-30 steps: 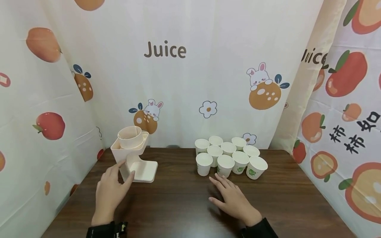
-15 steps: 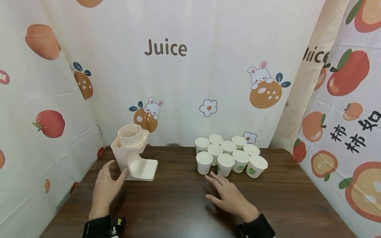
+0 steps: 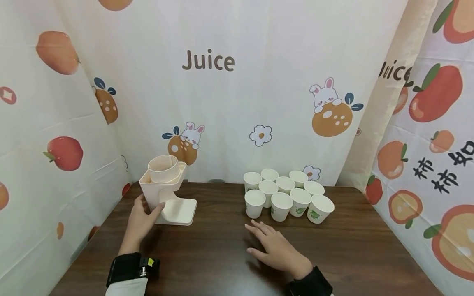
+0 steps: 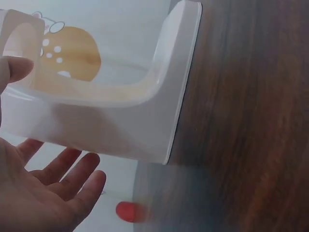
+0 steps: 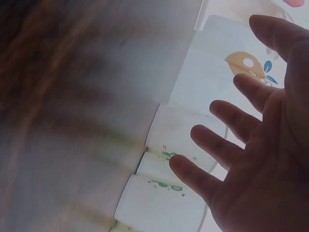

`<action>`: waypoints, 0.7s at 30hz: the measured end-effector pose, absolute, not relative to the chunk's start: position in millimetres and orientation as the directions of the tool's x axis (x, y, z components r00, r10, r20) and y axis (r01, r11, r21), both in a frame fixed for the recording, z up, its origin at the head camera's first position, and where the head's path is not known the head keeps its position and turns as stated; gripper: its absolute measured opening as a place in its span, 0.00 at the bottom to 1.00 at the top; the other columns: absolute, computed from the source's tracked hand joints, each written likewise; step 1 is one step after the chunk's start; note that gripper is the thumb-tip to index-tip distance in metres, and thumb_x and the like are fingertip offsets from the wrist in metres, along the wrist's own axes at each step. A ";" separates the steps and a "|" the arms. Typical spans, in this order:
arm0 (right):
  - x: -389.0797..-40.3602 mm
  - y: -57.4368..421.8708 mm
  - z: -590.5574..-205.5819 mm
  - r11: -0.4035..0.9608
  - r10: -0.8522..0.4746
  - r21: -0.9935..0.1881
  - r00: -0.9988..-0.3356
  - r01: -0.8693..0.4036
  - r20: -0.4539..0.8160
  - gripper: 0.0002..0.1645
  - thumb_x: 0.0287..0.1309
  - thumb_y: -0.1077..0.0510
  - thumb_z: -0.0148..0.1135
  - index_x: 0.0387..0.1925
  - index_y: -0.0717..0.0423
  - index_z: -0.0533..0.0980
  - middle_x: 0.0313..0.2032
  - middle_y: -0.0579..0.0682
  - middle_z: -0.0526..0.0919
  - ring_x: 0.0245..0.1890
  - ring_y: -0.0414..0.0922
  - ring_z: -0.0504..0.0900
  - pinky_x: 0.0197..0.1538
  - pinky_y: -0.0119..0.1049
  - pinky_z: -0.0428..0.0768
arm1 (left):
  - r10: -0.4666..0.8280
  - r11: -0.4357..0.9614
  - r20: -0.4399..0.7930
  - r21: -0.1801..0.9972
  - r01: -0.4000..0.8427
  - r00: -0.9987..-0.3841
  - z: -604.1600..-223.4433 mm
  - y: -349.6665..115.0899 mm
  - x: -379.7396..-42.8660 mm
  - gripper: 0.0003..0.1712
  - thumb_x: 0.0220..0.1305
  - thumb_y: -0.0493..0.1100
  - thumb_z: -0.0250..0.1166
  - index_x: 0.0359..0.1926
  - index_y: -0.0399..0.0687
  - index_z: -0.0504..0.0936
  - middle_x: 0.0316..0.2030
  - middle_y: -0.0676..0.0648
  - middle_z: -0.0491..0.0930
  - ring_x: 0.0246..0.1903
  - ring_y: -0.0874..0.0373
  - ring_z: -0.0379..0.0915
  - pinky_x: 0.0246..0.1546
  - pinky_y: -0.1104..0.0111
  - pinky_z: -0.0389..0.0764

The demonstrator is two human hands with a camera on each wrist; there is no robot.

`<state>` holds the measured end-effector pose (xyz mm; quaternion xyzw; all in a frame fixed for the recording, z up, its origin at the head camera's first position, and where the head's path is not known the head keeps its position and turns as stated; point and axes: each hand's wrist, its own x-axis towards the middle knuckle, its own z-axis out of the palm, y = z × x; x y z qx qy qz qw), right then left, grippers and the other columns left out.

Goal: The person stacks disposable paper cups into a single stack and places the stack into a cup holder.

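A cream plastic stand (image 3: 163, 191) rises at the back left of the table, with a round collar (image 3: 163, 168) on top and a flat foot (image 3: 180, 211). Beside its upright is my left hand (image 3: 142, 220), the thumb on the near side and the fingers toward the outer side. The left wrist view shows the thumb in front of the stand's body (image 4: 111, 125) and the fingers spread along its other side. My right hand (image 3: 277, 248) hovers over the table with spread fingers, holding nothing, just in front of several white paper cups (image 3: 281, 206).
The cups stand upright in a close cluster at the back right, with green prints on their sides. A brown wooden table (image 3: 214, 255) lies under everything. Fruit-printed curtains (image 3: 229, 102) hang right behind it and at both sides.
My left hand first draws back from the stand, then comes up to its upright again. The right hand has shifted left and slightly away from the cups.
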<state>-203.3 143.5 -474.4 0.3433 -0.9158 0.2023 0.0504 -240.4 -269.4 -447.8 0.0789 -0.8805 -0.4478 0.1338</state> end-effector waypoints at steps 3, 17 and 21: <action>-202.9 140.7 -475.2 0.686 -0.610 -0.333 -0.761 -0.647 0.222 0.37 0.62 0.37 0.51 0.69 0.39 0.55 0.68 0.52 0.60 0.63 0.55 0.60 0.52 0.64 0.69 | -0.252 0.576 0.164 0.817 -0.011 -0.954 -448.5 -269.3 -246.2 0.55 0.61 0.63 0.57 0.70 0.35 0.38 0.62 0.26 0.55 0.60 0.36 0.55 0.57 0.40 0.62; -208.1 125.3 -478.2 0.653 -0.654 -0.348 -0.732 -0.673 0.188 0.37 0.63 0.38 0.51 0.70 0.35 0.52 0.68 0.55 0.59 0.64 0.52 0.59 0.52 0.63 0.70 | -0.268 0.606 0.182 0.795 -0.019 -0.946 -452.5 -271.6 -251.4 0.47 0.63 0.53 0.58 0.69 0.32 0.43 0.60 0.26 0.58 0.58 0.36 0.57 0.56 0.41 0.64; -208.1 124.6 -478.5 0.651 -0.656 -0.354 -0.732 -0.672 0.182 0.37 0.63 0.39 0.51 0.70 0.36 0.51 0.68 0.55 0.59 0.64 0.54 0.59 0.52 0.64 0.70 | -0.258 0.618 0.185 0.786 -0.014 -0.948 -452.5 -272.3 -251.3 0.46 0.64 0.54 0.57 0.68 0.31 0.44 0.59 0.26 0.60 0.57 0.36 0.59 0.54 0.41 0.66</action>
